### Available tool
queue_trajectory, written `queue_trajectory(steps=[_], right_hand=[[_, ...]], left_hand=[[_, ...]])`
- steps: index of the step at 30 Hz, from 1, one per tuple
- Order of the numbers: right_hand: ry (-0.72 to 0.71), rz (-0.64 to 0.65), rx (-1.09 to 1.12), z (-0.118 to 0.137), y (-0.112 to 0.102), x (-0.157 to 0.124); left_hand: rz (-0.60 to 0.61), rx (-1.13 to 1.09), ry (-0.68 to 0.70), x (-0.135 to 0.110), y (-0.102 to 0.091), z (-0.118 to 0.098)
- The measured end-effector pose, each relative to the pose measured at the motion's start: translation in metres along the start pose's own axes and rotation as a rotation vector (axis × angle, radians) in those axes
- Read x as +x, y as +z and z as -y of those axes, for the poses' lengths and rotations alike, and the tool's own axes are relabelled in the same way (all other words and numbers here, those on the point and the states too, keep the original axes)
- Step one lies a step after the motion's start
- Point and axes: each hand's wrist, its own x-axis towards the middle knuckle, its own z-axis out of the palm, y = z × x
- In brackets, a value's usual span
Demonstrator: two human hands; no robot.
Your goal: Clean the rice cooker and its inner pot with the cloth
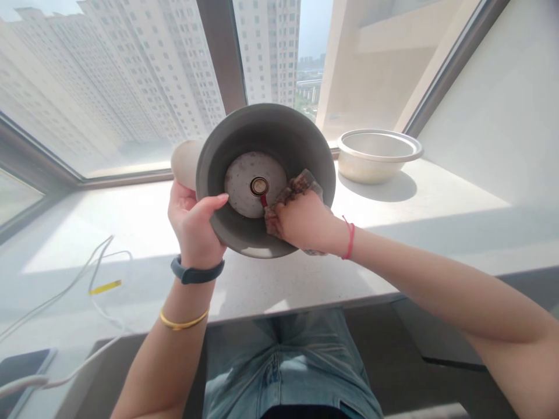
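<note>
A rice cooker body [209,163] is tilted toward me above the sill, showing its dark inner wall and the round heating plate [239,186] with a central sensor. My left hand [194,224] grips its left side, thumb over the rim and fingers behind, partly hidden. Inside, my right hand [301,221] is closed around a crumpled brown patterned cloth [305,181], pressed against the lower right of the wall and beside the plate. A small dark red piece shows between the sensor and the cloth.
A metal inner pot [373,166] stands on the right of the white sill [262,285], near the window. White cables [98,262] with a yellow tag [105,287] lie on the left. A dark flat device [24,372] is at the lower left corner.
</note>
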Motion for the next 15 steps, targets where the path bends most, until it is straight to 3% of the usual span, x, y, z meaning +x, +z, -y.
queue_trajectory(steps=[2,6,13,15], right_hand=[[-0.064,0.063,-0.07,0.009,-0.002,-0.002],[-0.104,0.066,0.079,0.029,-0.004,0.001],[0.066,-0.143,0.837,0.054,0.001,0.029],[0.127,-0.193,0.94,0.06,0.003,0.032]], left_hand=[[-0.002,-0.018,0.006,0.0,0.002,0.001],[-0.021,-0.034,-0.004,-0.001,0.005,0.001],[-0.061,-0.073,-0.036,-0.004,0.007,-0.002],[-0.065,-0.089,-0.038,-0.003,0.004,-0.001]])
